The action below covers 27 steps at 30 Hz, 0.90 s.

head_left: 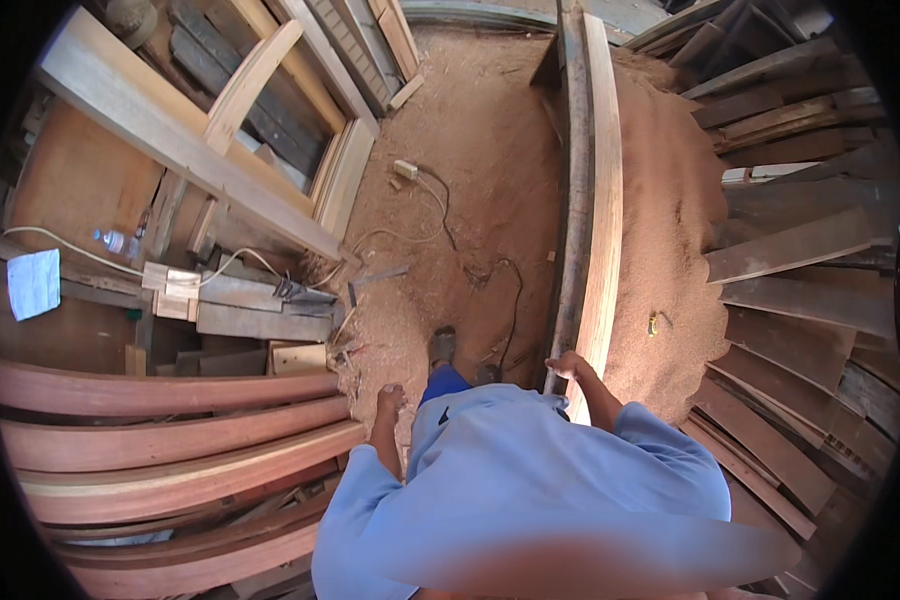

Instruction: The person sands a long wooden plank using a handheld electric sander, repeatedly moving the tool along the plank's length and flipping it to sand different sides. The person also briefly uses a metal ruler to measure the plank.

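My right hand (568,366) rests at the near end of a long dark beam (576,150), its fingers curled over the edge. Alongside that beam runs a pale wooden plank (602,200), close under my right wrist. My left hand (391,397) hangs at my left side, fingers curled in, with nothing visible in them. It is nearest to the ends of several curved reddish boards (170,390) stacked on the left.
Sawdust (670,210) is heaped right of the plank, with a small yellow-and-black object (654,323) on it. Boards (800,250) lean along the right. A cable (517,300) and a pale socket block (405,170) lie on the floor. Wooden frames (200,140) stand at left.
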{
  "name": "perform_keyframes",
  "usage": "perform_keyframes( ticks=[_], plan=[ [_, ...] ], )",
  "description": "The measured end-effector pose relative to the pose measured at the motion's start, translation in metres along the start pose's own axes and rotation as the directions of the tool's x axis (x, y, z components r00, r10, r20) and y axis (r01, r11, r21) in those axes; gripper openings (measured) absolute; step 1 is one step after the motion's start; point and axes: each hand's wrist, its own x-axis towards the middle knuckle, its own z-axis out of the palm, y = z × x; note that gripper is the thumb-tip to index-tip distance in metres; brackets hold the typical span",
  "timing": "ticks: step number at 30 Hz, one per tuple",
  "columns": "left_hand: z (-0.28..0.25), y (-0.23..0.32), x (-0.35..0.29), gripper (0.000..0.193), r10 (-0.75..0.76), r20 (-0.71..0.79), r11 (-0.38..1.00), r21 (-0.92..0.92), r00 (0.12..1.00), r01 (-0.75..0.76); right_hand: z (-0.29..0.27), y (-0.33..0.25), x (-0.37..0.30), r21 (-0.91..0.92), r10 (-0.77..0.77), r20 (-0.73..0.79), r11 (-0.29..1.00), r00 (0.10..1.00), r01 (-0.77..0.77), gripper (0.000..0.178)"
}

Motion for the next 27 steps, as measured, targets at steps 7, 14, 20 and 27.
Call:
perform_keyframes(
  ticks=[7, 14, 20, 27],
  plan=[
    [0.018, 0.043, 0.032, 0.024, 0.042, 0.068, 0.998, -0.053, 0.997, -0.038, -0.007, -0.012, -0.031, -0.113, 0.015, -0.021, 0.993, 1.000, -0.018, 0.070],
    [-0.001, 0.035, 0.029, 0.021, -0.008, 0.097, 0.981, 0.191, 0.995, -0.010, 0.013, -0.027, -0.039, -0.137, -0.042, -0.005, 0.990, 0.999, 0.041, 0.064],
    [-0.073, -0.023, 0.060, 0.015, -0.005, 0.105, 0.997, 0.083, 0.994, -0.004, 0.078, -0.107, -0.040, -0.200, -0.159, 0.214, 0.958, 0.964, 0.203, 0.051],
    [-0.161, -0.006, 0.067, 0.040, -0.024, -0.128, 0.858, 0.506, 0.991, 0.086, 0.191, -0.182, -0.083, -0.258, -0.079, 0.358, 0.949, 0.930, 0.180, 0.063]
  ],
)
